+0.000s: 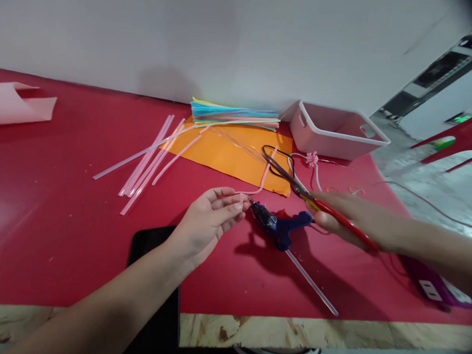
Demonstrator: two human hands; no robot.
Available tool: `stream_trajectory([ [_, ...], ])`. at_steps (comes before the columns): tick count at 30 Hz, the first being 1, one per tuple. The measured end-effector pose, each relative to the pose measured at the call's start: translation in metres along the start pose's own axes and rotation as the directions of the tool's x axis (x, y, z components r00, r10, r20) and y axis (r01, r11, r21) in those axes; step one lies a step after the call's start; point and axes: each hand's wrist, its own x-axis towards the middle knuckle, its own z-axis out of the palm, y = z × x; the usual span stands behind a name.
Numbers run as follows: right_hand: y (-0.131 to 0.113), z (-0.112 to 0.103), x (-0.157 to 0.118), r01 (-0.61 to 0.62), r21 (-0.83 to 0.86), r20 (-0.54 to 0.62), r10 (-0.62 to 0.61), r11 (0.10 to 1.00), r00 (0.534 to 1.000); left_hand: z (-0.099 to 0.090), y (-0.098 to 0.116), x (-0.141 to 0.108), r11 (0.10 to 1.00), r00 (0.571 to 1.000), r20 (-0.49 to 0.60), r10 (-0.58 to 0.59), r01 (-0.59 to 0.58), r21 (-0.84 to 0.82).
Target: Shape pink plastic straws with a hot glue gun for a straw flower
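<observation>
My left hand (214,218) pinches a pink pipe cleaner (262,184) near the table's middle; the strip bends upward to the right of my fingers. Just right of those fingertips, the nozzle of a dark blue glue gun (283,228) points at them, and a clear glue stick (313,283) sticks out of its back. My right hand (336,220) is closed on scissors with red handles (345,222), held above the glue gun with the blades toward the upper left. Some right-hand fingers are hidden behind the handles.
Colourful pipe cleaners (234,116) lie on an orange sheet (232,158). Pink-white strips (153,160) are to their left. A pink basket (339,142) stands at the back right, near a pink flower shape (312,159). A black tablet (155,241) lies under my left forearm; a purple power strip (430,282) is right.
</observation>
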Motion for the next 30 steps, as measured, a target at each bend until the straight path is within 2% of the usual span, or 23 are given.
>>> stream_trajectory([
  [2,0.007,-0.003,0.011,-0.129,-0.125,-0.013,0.128,0.984,0.992,0.0,-0.001,0.0,1.0,1.0,-0.003,0.009,-0.009,0.008],
  [4,0.012,-0.006,0.024,-0.221,-0.248,-0.075,0.209,0.943,0.975,-0.001,-0.002,0.0,0.999,1.0,-0.001,0.024,-0.024,0.023],
  [7,0.02,-0.009,0.043,-0.213,-0.445,-0.184,0.144,0.87,0.972,-0.001,-0.002,0.0,0.997,0.999,-0.001,0.048,-0.048,0.065],
  [10,0.027,-0.009,0.061,-0.207,-0.528,-0.223,0.101,0.824,0.97,-0.001,-0.001,0.0,0.991,0.998,-0.011,0.054,-0.052,0.121],
  [14,0.033,-0.003,0.076,-0.155,-0.495,-0.165,0.082,0.855,0.983,-0.003,0.0,0.001,0.981,0.997,-0.021,0.075,-0.069,0.182],
  [16,0.032,-0.001,0.079,-0.096,-0.469,-0.123,0.043,0.878,0.992,-0.006,-0.001,0.003,0.955,0.984,0.013,0.175,-0.173,0.242],
  [18,0.028,-0.003,0.078,-0.045,-0.456,-0.093,0.003,0.889,0.996,-0.008,-0.001,0.004,0.903,0.953,0.068,0.295,-0.301,0.307],
  [21,0.016,-0.007,0.072,0.013,-0.47,-0.088,-0.061,0.883,0.994,-0.008,-0.002,0.002,0.848,0.924,0.128,0.362,-0.383,0.367],
  [25,-0.014,0.001,0.054,0.08,-0.466,-0.166,-0.176,0.881,0.97,-0.005,-0.004,-0.005,0.804,0.901,0.172,0.398,-0.433,0.408],
  [26,-0.024,0.006,0.048,0.151,-0.371,-0.264,-0.26,0.916,0.929,-0.004,-0.005,-0.006,0.79,0.892,0.186,0.412,-0.452,0.414],
  [27,-0.034,0.011,0.042,0.243,-0.27,-0.289,-0.319,0.932,0.902,-0.004,-0.006,-0.008,0.776,0.883,0.202,0.424,-0.469,0.421],
  [30,-0.06,0.027,0.029,0.389,-0.011,-0.298,-0.374,0.921,0.878,-0.003,-0.008,-0.012,0.742,0.862,0.252,0.439,-0.507,0.439],
])
